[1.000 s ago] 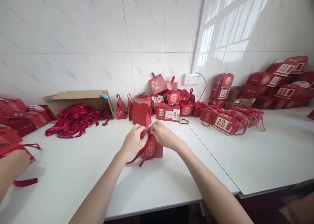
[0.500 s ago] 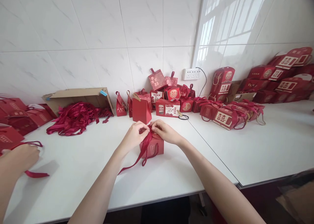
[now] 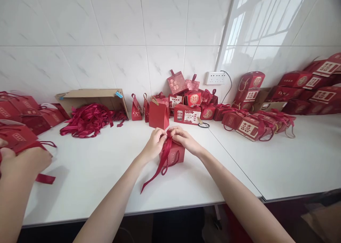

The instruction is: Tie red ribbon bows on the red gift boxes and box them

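Note:
A small red gift box (image 3: 179,154) stands on the white table (image 3: 106,186) in front of me, with a cord handle hanging at its front. Over its top runs a dark red ribbon (image 3: 165,154), whose loose tail trails down onto the table to the left. My left hand (image 3: 156,142) pinches the ribbon at the top left of the box. From the right, my right hand (image 3: 183,138) is closed on the ribbon at the same spot. Fingertips of both hands nearly meet, and the knot or loop between them is mostly hidden.
Another person's hand (image 3: 26,161) works on a red box at the far left. A ribbon heap (image 3: 87,120) spills from a cardboard box (image 3: 92,93). Several red boxes (image 3: 188,114) line the wall, with ribboned boxes (image 3: 247,126) and a stack (image 3: 319,97) to the right.
The view has shifted a little, so most things sit slightly farther right. Both my hands stay at the ribbon, with the fingers slightly rearranged. The other person's hand at the left has moved slightly.

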A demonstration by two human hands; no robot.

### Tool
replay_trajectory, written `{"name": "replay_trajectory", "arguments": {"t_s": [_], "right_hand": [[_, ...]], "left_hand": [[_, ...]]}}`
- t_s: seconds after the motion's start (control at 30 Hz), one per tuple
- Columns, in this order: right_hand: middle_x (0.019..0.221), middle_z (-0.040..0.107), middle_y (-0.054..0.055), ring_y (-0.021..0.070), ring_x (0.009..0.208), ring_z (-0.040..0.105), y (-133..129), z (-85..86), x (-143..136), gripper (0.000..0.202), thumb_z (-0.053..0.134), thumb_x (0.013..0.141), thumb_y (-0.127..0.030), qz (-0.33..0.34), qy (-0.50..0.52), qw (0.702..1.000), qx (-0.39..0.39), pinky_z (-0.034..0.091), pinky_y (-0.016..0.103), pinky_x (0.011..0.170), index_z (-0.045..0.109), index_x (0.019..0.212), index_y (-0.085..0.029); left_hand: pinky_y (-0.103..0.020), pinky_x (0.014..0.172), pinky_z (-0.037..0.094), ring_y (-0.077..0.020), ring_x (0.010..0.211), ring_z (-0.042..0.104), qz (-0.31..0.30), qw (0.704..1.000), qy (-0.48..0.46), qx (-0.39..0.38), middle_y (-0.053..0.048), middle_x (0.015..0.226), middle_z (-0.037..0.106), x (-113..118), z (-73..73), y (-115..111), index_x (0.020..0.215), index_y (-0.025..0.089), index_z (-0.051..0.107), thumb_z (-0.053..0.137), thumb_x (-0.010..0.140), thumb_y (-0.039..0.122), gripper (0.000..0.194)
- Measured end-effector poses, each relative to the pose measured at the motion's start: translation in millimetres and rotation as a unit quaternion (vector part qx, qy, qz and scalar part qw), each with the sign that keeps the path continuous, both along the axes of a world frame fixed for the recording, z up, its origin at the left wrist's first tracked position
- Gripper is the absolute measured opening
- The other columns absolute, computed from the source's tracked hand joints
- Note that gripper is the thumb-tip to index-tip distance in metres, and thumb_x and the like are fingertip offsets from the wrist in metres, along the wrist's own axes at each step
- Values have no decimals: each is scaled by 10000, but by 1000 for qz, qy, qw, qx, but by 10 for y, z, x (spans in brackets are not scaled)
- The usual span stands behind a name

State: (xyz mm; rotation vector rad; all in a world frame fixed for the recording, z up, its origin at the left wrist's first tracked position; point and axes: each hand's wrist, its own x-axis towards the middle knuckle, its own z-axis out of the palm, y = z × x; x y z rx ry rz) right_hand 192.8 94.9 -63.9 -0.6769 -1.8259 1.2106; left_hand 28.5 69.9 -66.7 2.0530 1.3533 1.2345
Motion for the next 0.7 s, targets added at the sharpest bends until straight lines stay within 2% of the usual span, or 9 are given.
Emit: {"name": "replay_trajectory", "arguments": {"t_s": [0.13,0.3,0.37,0.53,0.6,0.7], "right_hand": [[1112,475,59,210,1106,456,-29,31,7,153,650,701,-299,2,-22,1000,14,318,358,978,568,639,-186],[1227,449,45,217,1116,452,2,44,68,116,583,663,-292,51,94,985,-136,402,312,860,564,637,-181],[1229,458,49,219,1102,458,11,41,79,128,560,647,-297,54,114,979,-160,423,293,817,542,610,-175],[1224,478,50,204,1073,480,-20,47,51,173,568,696,-325,26,79,987,-138,440,271,793,536,614,-176],[1222,477,47,191,1042,500,-38,50,33,177,587,711,-342,15,79,988,-134,441,269,805,563,648,-178],[1202,477,38,177,991,521,-42,42,22,169,585,714,-339,6,109,981,-159,445,275,819,562,666,-178]], "left_hand": [[-346,875,385,-188,904,469,-4,1000,3,-2,-36,859,496,14,3,-18,728,200,468,402,845,220,136],[-347,879,387,-188,903,475,1,1000,-3,6,-40,874,496,26,20,-26,726,202,455,387,833,203,127],[-361,880,388,-194,903,477,7,1000,-2,-1,-41,868,502,33,31,-38,714,203,452,383,830,212,135],[-367,873,399,-213,937,482,-10,1000,-2,-15,-36,874,521,54,81,-102,736,210,507,515,745,244,36],[-352,856,405,-215,939,492,-18,1000,-12,-13,-36,876,526,65,92,-114,719,203,524,564,704,248,62],[-310,769,413,-183,828,515,-5,996,-83,-31,-25,809,526,80,65,-88,653,188,512,555,716,267,109]]}}
